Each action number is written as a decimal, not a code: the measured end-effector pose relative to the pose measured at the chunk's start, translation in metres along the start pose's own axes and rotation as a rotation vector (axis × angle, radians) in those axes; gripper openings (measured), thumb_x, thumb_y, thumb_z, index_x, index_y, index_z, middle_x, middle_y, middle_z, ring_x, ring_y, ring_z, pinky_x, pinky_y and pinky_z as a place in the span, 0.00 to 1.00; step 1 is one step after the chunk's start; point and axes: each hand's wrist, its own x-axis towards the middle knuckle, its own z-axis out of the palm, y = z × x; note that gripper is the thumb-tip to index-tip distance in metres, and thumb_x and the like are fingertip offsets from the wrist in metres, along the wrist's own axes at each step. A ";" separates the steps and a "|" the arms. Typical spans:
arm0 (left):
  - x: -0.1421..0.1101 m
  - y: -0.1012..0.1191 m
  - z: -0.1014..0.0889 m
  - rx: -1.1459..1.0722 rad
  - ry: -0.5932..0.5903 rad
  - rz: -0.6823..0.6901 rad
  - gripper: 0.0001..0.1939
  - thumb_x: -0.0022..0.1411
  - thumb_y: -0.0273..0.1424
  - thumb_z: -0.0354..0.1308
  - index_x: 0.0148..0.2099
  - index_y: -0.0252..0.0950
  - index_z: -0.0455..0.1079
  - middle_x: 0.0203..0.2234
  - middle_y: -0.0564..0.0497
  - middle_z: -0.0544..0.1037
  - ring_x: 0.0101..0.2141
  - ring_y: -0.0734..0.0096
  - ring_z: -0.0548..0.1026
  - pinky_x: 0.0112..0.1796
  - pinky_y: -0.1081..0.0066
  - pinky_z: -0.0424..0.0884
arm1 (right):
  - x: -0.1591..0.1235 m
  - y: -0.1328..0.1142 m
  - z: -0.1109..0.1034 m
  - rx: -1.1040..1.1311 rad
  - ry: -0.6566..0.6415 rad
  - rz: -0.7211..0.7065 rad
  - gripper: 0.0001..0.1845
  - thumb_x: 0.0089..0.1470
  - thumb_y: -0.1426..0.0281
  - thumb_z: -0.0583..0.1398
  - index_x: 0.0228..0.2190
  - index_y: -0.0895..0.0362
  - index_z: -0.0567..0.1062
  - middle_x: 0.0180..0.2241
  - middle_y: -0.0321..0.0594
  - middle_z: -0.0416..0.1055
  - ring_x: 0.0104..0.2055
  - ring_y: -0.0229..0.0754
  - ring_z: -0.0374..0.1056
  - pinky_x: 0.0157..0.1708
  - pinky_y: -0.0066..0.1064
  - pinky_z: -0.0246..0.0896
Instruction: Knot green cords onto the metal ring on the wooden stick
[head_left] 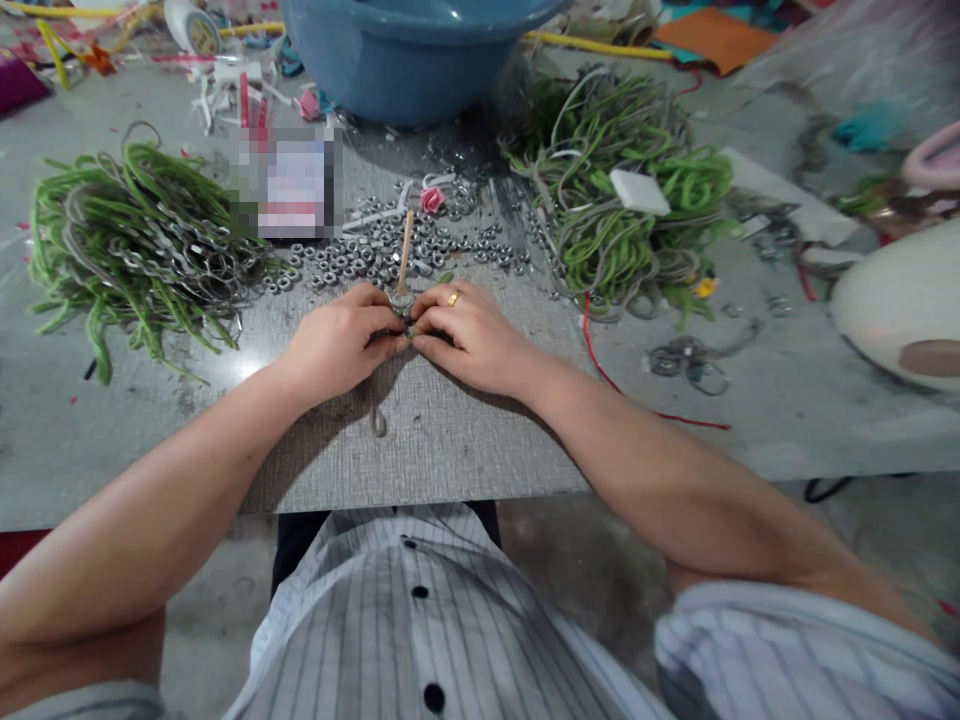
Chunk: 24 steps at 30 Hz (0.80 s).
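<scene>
Head view: left hand (337,342), angled from eight o'clock, and right hand (474,338), from four, nearly meet at the fingertips, both grips pinched narrow on a small greenish piece (409,328).

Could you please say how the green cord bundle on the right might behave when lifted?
The cord bundle would probably sag, since its strands lie in loose loops. Those overlapping loops might snag one another, and the white piece on top could slide off.

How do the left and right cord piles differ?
The left cord pile carries a cluster of metallic pieces; the right cord pile has a white block on top. Left strands trail downward, right ones mostly curl in loops. Both mix green and grey.
</scene>
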 end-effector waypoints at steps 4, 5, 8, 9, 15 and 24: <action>0.000 0.002 0.000 0.020 -0.013 -0.019 0.10 0.62 0.35 0.56 0.42 0.37 0.76 0.42 0.47 0.75 0.39 0.64 0.76 0.44 0.64 0.72 | 0.001 -0.003 0.005 -0.016 0.040 0.033 0.09 0.58 0.69 0.55 0.28 0.56 0.74 0.41 0.46 0.73 0.46 0.51 0.64 0.48 0.46 0.56; 0.000 0.003 0.000 0.026 -0.016 -0.024 0.10 0.62 0.35 0.56 0.42 0.37 0.76 0.42 0.47 0.75 0.40 0.64 0.76 0.44 0.64 0.72 | 0.001 -0.003 0.006 -0.021 0.052 0.049 0.09 0.57 0.69 0.55 0.28 0.56 0.73 0.40 0.46 0.73 0.46 0.51 0.64 0.48 0.46 0.56; 0.000 0.004 0.000 0.038 -0.028 -0.042 0.10 0.62 0.35 0.57 0.42 0.38 0.76 0.43 0.47 0.75 0.41 0.64 0.76 0.44 0.64 0.71 | 0.002 -0.004 0.008 -0.016 0.078 0.099 0.06 0.55 0.70 0.57 0.28 0.56 0.74 0.40 0.46 0.73 0.46 0.51 0.65 0.49 0.47 0.56; 0.001 0.004 0.000 0.039 -0.034 -0.045 0.10 0.62 0.35 0.57 0.42 0.38 0.76 0.43 0.47 0.75 0.41 0.64 0.76 0.44 0.64 0.71 | 0.002 -0.004 0.007 -0.005 0.082 0.111 0.05 0.54 0.71 0.58 0.28 0.56 0.74 0.40 0.46 0.73 0.47 0.51 0.65 0.49 0.47 0.56; 0.001 0.004 -0.001 0.048 -0.023 -0.053 0.10 0.62 0.35 0.57 0.42 0.38 0.77 0.44 0.47 0.75 0.40 0.63 0.76 0.44 0.63 0.72 | 0.000 0.004 0.002 0.045 0.063 0.157 0.15 0.49 0.64 0.64 0.40 0.55 0.75 0.46 0.47 0.72 0.52 0.55 0.64 0.51 0.49 0.56; 0.001 0.009 -0.002 0.034 -0.034 -0.098 0.10 0.61 0.34 0.58 0.42 0.37 0.77 0.44 0.47 0.74 0.42 0.63 0.76 0.46 0.63 0.71 | -0.003 0.013 -0.008 0.060 -0.163 0.144 0.48 0.42 0.51 0.67 0.61 0.53 0.60 0.62 0.51 0.58 0.65 0.62 0.50 0.62 0.61 0.39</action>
